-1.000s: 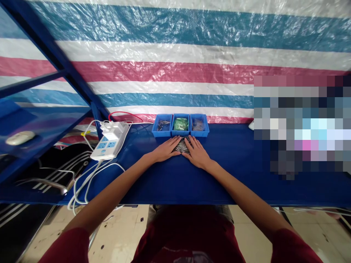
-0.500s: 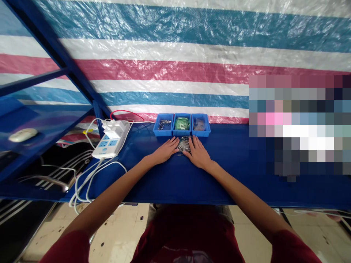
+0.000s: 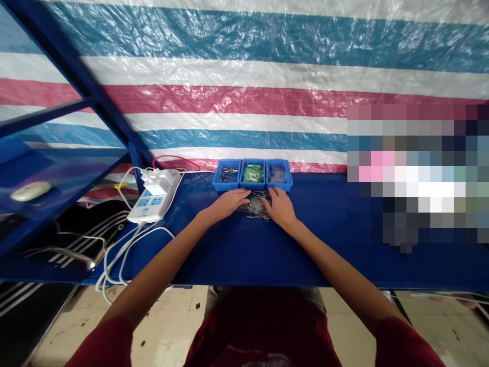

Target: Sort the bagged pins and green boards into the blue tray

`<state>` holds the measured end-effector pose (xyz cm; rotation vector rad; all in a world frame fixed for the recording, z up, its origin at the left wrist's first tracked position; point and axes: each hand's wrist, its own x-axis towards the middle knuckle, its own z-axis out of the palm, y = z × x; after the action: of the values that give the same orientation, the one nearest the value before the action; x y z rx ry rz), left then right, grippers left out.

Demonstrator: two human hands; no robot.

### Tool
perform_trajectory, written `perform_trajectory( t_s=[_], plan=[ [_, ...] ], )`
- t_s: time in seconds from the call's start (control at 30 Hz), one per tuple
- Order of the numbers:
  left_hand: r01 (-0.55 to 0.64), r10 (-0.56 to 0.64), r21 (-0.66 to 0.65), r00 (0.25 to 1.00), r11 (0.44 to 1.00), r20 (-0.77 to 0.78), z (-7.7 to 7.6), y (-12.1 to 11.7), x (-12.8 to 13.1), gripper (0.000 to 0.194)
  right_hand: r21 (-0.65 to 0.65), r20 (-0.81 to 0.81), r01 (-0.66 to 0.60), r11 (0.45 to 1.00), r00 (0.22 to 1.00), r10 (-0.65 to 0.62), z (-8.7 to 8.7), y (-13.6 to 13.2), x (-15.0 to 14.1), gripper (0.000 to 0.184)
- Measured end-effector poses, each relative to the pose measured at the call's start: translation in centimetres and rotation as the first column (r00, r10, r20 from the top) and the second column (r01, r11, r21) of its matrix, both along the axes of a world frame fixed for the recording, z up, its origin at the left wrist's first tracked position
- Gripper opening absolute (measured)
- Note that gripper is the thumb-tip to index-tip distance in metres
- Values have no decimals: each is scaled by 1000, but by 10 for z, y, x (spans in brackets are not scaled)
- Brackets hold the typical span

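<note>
A loose pile of thin metal pieces [image 3: 258, 206], mixed with clear plastic bits, lies on the blue table [image 3: 244, 255]. My left hand [image 3: 229, 203] rests against the pile's left side, fingers stretched out. On the opposite side, my right hand [image 3: 281, 206] touches the pile with its fingers spread. Just behind stand three blue bins in a row. The left bin [image 3: 219, 186] has similar metal pieces in it, the middle bin [image 3: 252, 186] green packets, and the right bin [image 3: 280, 187] clear or greyish plastic pieces. My hands partly hide the pile's edges.
A white power strip [image 3: 151, 204] with white plugs stands on the left, its cables [image 3: 122, 255] looping over the table's front edge. A blue metal frame [image 3: 103, 109] rises at the left. Striped plastic sheeting [image 3: 244, 97] hangs behind. The right side is pixelated.
Both hands have shifted slightly at the pile; the left has turned more sideways. More of the metal pieces now show between them, spread a little wider.
</note>
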<state>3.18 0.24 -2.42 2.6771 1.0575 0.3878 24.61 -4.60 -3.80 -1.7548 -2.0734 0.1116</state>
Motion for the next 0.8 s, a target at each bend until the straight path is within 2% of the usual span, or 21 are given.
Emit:
perform_trajectory(
  t_s=[0.13, 0.27, 0.43, 0.63, 0.8],
  plan=[
    [-61, 56, 43, 993, 997, 104, 22, -1, 12, 45, -76, 127, 118, 990, 986, -107, 19, 14, -3, 32],
    [-108, 100, 35, 978, 994, 185, 31, -2, 26, 37, -146, 164, 182, 972, 974, -158, 27, 22, -9, 26],
    [-179, 164, 34, 951, 983, 262, 23, -1, 31, 30, -179, 135, 197, 964, 975, -175, 26, 24, -12, 22],
    [-222, 189, 55, 917, 973, 352, 9, -1, 22, 29, -192, 157, 147, 970, 981, -117, 26, 22, -9, 20],
    [-269, 232, 51, 899, 962, 370, 16, 2, 16, 29, -162, 209, 115, 980, 975, -80, 38, 17, -10, 20]
  ],
)
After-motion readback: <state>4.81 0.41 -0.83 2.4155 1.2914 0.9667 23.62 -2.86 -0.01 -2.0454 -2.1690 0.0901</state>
